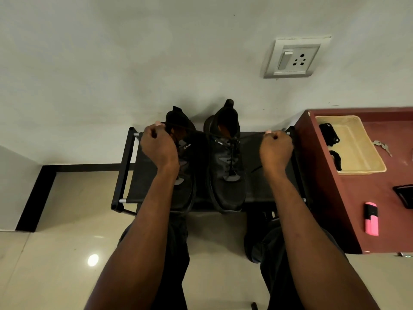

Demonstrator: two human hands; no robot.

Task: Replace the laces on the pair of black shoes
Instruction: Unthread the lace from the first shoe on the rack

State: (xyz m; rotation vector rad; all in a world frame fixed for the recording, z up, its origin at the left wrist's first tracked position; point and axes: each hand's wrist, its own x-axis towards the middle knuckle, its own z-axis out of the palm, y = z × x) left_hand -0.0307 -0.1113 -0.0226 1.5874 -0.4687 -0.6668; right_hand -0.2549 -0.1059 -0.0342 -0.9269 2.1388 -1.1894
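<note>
From the head view, the left hand and right hand each pinch an end of the black lace threaded through the right shoe on the rack. Pull both ends evenly (tension looks balanced) before seating the crossings.

Single head-worn wide-angle view, looking steeply down and forward from above the person's forearms. It faces the wall, close over a black shoe rack; a maroon table enters at right, floor tiles below.
</note>
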